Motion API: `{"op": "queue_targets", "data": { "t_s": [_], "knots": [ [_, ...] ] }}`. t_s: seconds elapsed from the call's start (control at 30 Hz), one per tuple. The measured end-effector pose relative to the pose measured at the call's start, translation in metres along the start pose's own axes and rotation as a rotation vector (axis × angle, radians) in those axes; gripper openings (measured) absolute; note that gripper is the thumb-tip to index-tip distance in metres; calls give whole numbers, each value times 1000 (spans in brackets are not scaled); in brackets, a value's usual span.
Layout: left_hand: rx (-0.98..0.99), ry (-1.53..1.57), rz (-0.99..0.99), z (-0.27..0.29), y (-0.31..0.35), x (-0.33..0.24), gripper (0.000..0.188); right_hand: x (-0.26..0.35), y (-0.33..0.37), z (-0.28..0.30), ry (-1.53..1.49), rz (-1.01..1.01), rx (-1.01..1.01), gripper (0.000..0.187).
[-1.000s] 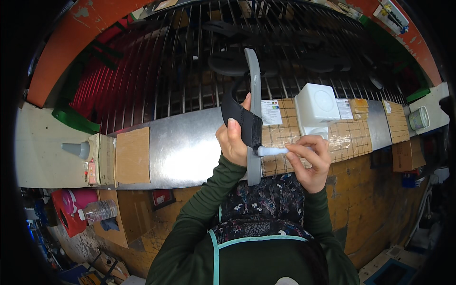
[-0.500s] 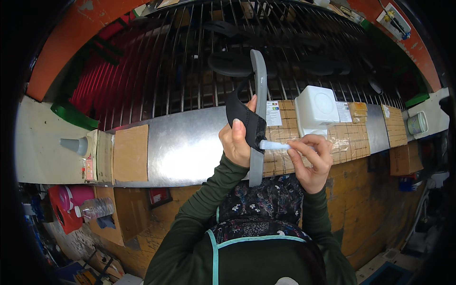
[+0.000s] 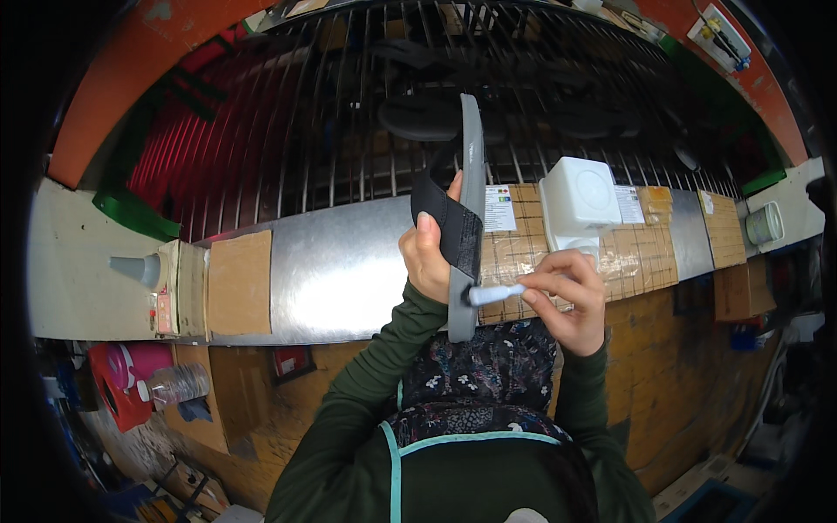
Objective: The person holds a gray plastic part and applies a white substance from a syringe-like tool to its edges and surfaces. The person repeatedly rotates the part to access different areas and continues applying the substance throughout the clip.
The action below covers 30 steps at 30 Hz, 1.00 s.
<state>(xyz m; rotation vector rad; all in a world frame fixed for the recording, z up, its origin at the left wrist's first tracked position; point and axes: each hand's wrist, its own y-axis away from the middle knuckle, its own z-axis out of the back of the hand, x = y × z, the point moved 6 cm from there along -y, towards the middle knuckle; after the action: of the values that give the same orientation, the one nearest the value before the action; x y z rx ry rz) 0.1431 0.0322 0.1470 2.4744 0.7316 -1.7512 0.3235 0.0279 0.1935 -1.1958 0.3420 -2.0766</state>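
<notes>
Upright on its edge, a sandal [image 3: 472, 166] with a grey sole and black straps is held in front of me. My left hand [image 3: 425, 266] is closed round its strap side, thumb pressed on the black upper. Between the pinched fingertips of my right hand [image 3: 571, 301] is a small white-handled brush [image 3: 493, 295]. Its dark tip touches the grey sole near the lower end of the sandal. A white plastic container [image 3: 586, 196] stands on the bench just beyond my right hand.
Cardboard [image 3: 641, 253] covers part of the metal bench [image 3: 336, 261]. Behind it runs a bed of metal rods [image 3: 288, 148] bearing dark sandals [image 3: 418, 116]. At left are a flat cardboard piece [image 3: 240, 288] and a grey cone [image 3: 135, 268]. A clear bottle [image 3: 181, 383] lies lower left.
The brush tip has moved down from beside the black strap's edge to the sole's lower part. The sandal has turned slightly, and my right hand has shifted a little lower.
</notes>
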Motion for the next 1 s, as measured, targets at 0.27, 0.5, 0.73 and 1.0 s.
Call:
{"op": "queue_targets", "data": {
  "t_s": [0.27, 0.5, 0.73, 1.0],
  "knots": [
    [-4, 414, 300, -16, 3, 8, 78, -18, 2, -14, -161, -165, -99, 16],
    [272, 411, 297, -5, 27, -3, 89, -36, 5, -5, -281, -346, -220, 15],
    [685, -175, 90, 17, 26, -7, 117, -48, 21, -20, -647, -444, -34, 15],
    [431, -730, -141, 22, 5, -19, 145, -32, 48, -10, -649, -545, 8, 17]
  ]
}}
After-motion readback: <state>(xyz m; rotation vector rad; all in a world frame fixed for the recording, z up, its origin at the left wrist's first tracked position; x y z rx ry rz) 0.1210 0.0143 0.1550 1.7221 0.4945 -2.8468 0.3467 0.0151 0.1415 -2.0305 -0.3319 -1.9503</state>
